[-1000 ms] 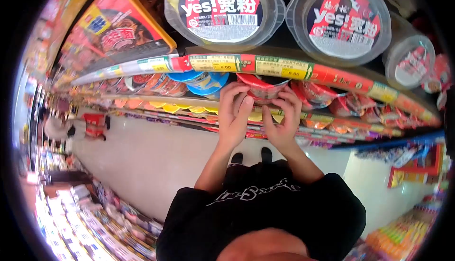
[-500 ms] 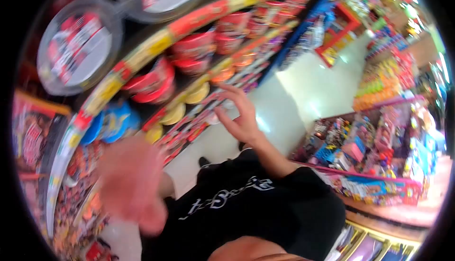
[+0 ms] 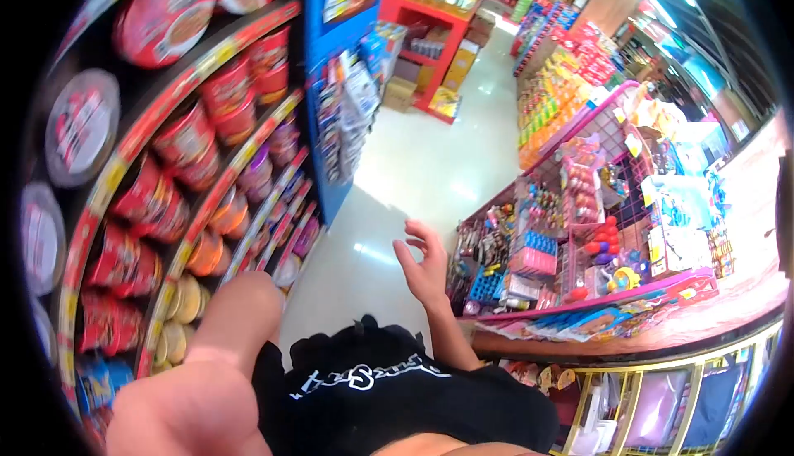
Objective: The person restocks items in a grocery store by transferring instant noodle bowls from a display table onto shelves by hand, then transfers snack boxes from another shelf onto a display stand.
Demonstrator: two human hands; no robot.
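The left hand (image 3: 184, 410) is near at lower left; one cannot tell whether its fingers are apart. The right hand (image 3: 426, 267) hangs above the floor (image 3: 422, 158), fingers parted. Red tubs (image 3: 124, 261) line the left shelf (image 3: 217, 197); a display rack (image 3: 653, 288) stands right.

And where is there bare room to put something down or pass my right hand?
The pale aisle floor beyond the right hand is bare, between the blue display panel and the pink-rimmed bin; a hand could probably pass above it. Crowded: the left shelves, packed with red instant-noodle tubs, and the bin, full of small goods.
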